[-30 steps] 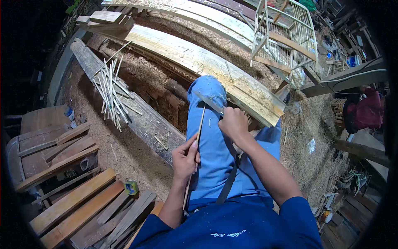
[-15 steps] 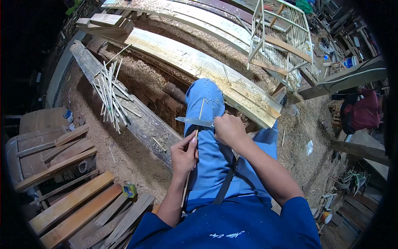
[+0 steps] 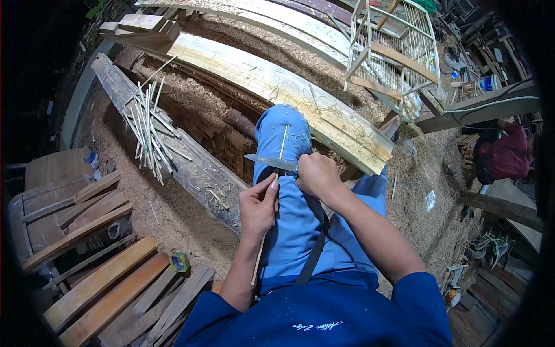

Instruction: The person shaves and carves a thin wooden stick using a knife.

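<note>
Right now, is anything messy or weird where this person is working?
Yes: shavings litter the blue trouser knee, and the pale sticks on the weathered plank lie crisscrossed, not lined up. Oddest, the right grip holds a knife across a thin strip above the leg, which looks risky.

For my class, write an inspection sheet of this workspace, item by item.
Surface: long pale wooden plank, strewn with shavings.
Job's things: thin pale wooden stick over the blue-trousered leg; grey-bladed metal knife across it.
Clutter: loose pile of thin pale sticks on weathered grey wood.
Grips: left hand on the stick; right hand on the knife.
Cables: thin pale cord along the grey beam, right.
Surroundings: pale barred cage, upper right.
</note>
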`<control>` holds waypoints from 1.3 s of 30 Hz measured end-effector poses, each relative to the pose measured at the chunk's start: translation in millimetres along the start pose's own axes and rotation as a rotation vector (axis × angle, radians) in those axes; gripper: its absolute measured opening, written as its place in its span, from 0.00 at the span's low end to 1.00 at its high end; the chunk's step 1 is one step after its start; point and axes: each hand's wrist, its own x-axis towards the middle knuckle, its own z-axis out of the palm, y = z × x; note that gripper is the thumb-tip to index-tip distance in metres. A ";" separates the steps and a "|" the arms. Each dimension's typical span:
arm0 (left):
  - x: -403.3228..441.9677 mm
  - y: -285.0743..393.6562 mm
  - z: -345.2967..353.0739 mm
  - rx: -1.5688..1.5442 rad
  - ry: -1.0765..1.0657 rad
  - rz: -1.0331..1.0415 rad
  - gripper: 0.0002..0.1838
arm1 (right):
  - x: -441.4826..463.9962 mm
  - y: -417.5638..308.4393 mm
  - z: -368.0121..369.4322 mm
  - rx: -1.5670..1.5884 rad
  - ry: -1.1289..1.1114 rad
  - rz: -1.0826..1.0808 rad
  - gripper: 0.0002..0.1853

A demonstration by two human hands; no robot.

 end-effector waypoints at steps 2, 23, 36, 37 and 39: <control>-1.7 1.2 -0.9 0.002 -0.005 0.006 0.16 | 1.1 -1.7 1.6 0.018 -0.015 0.024 0.10; -8.2 -0.4 6.2 0.040 0.025 -0.022 0.18 | -6.6 2.9 -1.0 0.029 -0.034 0.037 0.11; -14.0 7.4 2.2 0.010 0.042 -0.057 0.17 | 8.4 -0.2 7.1 -0.006 -0.039 0.100 0.09; -18.9 5.9 1.1 0.010 0.042 -0.054 0.17 | 9.0 0.1 7.0 0.006 -0.027 0.120 0.09; -30.4 0.4 -2.2 0.039 0.046 -0.038 0.18 | 9.3 1.4 2.7 0.013 -0.019 0.117 0.09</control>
